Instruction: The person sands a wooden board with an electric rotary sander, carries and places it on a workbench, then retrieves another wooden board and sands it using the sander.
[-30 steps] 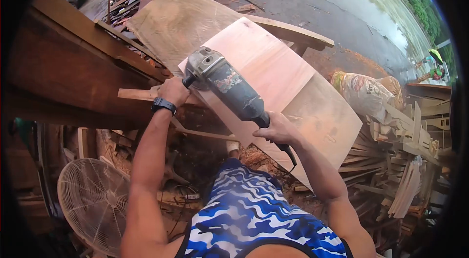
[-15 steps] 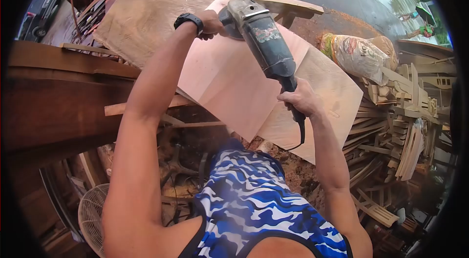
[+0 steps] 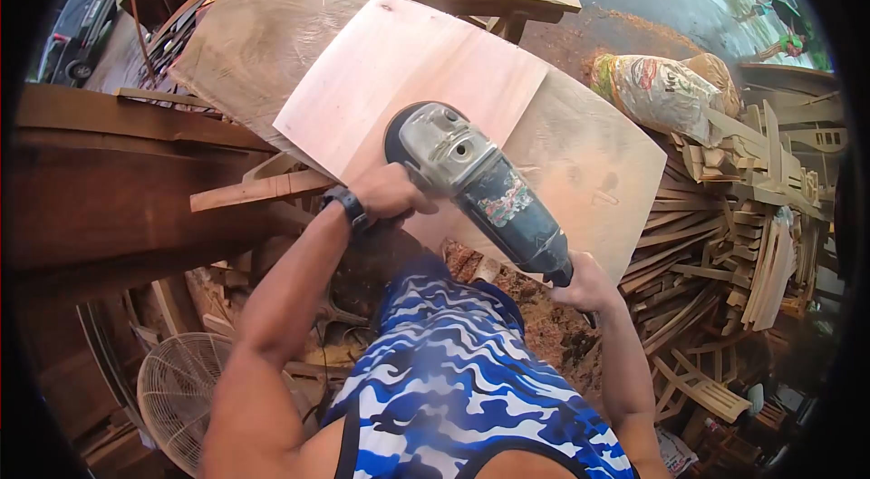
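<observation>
On the lower left stands a round, pale wire-mesh fan [image 3: 186,393]; whether it turns I cannot tell, but if it blows, it could push wood dust around the person. To its right, the left hand [image 3: 390,193], with a black watch [image 3: 347,206] at its wrist, is closed beside the tool's head, probably on a side handle which the fingers hide. These fingers are quite near to the dark round disc [image 3: 393,139], so a slipping grip could bring them against its edge. The disc belongs to a power tool [image 3: 494,198] with grey metal head and dark cylindrical body, which is over the near part of a smooth, pale-pink wooden board [image 3: 417,71]. I see no clamp, therefore the board might slide if the disc bites into it; a tilted disc might cut a groove. Just below the tool is the blue-and-white camouflage shirt [image 3: 480,370], whose cloth could be caught if the tool kicks back. Further right, the right hand [image 3: 587,282] is closed around the tool's rear end; if it pulls unevenly, the disc could tip. Under the board, a larger brown wooden panel [image 3: 598,180] extends to the right.
</observation>
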A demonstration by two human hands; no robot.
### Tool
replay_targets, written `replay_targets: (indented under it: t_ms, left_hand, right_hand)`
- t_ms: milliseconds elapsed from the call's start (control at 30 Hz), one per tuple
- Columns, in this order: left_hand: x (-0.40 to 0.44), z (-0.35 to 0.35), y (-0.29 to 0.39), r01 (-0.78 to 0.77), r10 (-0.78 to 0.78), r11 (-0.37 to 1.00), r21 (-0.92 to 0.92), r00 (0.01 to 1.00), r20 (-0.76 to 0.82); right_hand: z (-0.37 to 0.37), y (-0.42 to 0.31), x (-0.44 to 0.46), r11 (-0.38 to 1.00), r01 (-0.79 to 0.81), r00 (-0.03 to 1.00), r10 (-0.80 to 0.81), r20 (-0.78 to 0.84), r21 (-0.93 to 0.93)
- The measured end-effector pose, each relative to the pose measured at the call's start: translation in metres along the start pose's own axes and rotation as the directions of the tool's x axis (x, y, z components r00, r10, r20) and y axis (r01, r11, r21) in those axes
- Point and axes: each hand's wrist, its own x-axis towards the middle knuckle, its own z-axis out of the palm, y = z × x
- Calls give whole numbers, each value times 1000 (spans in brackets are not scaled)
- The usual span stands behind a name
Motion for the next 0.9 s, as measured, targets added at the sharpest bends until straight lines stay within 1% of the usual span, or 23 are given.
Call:
replay_targets:
  t_ms: [33,67,100,133,167,233,267,300,333,400,433,467,533,567,633,667,700,733,767,800,833,867,900]
  left_hand:
    - [-21,12,-19,-11,13,1000,26,998,-66]
    - [-40,27,-44,-18,9,997,-77,993,-117]
    - [-58,43,-69,-3,-24,988,-156,985,-172]
    - [-87,62,-75,-62,15,976,-209,976,-218]
    - [-116,84,-76,-65,-33,946,-318,956,-293]
    - [-158,122,-99,-23,-125,931,-365,918,-376]
    - [-177,141,-108,-5,-180,907,-421,900,-398]
    - [-197,160,-111,-17,-218,882,-471,872,-439]
    - [-216,176,-109,27,-283,878,-478,835,-471]
    - [-242,205,-123,-14,-299,844,-536,818,-492]
    - [-255,216,-130,35,-337,852,-523,800,-496]
    - [-266,225,-134,85,-374,857,-509,781,-500]
    - [-283,240,-134,86,-393,844,-529,770,-502]
    - [-289,245,-132,82,-406,833,-547,763,-504]
    - [-297,253,-127,71,-404,831,-552,760,-509]
    - [-299,254,-128,61,-400,829,-556,758,-514]
    - [-301,259,-136,87,-415,831,-549,753,-510]
    - [-300,261,-139,83,-409,835,-543,755,-513]
    - [-299,263,-142,109,-435,833,-543,736,-519]
    - [-298,264,-144,135,-459,829,-542,717,-525]
    - [-297,264,-147,129,-448,836,-533,720,-529]
    - [-296,263,-152,155,-460,844,-513,703,-543]
    - [-295,261,-155,181,-471,849,-496,684,-557]
  right_hand:
    - [4,5,1,999,30,998,-27,61,-40]
    - [9,10,1,998,43,997,-41,61,-36]
    - [14,15,3,993,112,986,-106,129,-45]
    - [20,19,4,982,179,966,-165,198,-52]
    - [27,25,5,980,189,964,-174,201,-57]
    - [43,35,8,947,311,902,-266,340,-85]
    - [51,40,7,943,322,897,-275,346,-86]
    - [60,44,6,916,399,841,-344,419,-49]
    - [68,47,5,883,469,774,-407,485,-7]
    - [86,51,-2,884,467,734,-368,571,-31]
    - [99,59,-4,874,481,699,-428,573,67]
    - [107,61,-3,875,478,648,-407,644,72]
    - [116,59,-1,880,466,557,-370,744,89]
    - [117,55,4,880,466,557,-371,743,90]
    - [112,43,22,836,545,386,-309,869,56]
    - [106,30,30,827,554,444,-385,809,89]
    - [112,33,46,787,611,554,-500,666,83]
    - [118,21,61,787,617,648,-525,552,25]
    - [133,20,73,707,663,748,-612,257,-246]
    - [134,3,79,697,628,766,-631,119,-345]
    - [144,0,104,501,675,614,-788,38,-541]
    - [155,0,125,502,668,613,-790,24,-549]
    - [166,0,145,352,647,486,-874,9,-676]
